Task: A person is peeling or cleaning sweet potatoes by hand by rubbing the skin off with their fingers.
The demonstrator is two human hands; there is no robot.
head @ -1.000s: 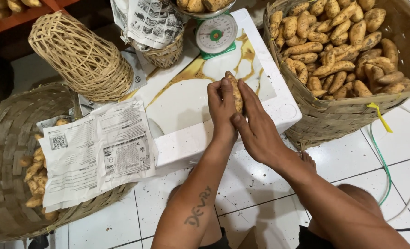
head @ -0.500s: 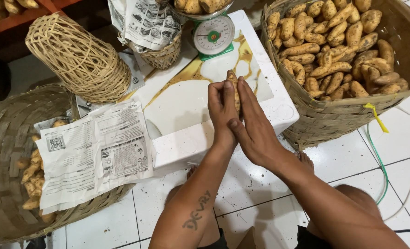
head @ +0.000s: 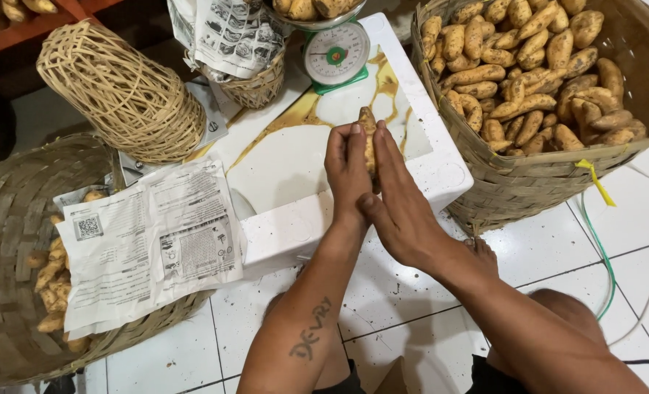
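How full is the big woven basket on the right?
Well filled. The basket holds a heap of brownish tubers across its whole opening; none of its floor shows, though the pile sits below the rim.

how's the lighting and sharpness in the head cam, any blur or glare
Head view: even, soft light with only faint shadows under the left hand and right hand; the tuber pressed between them is sharp, no motion blur; mild sheen on the white box; the basket rims curve slightly toward the frame edges.
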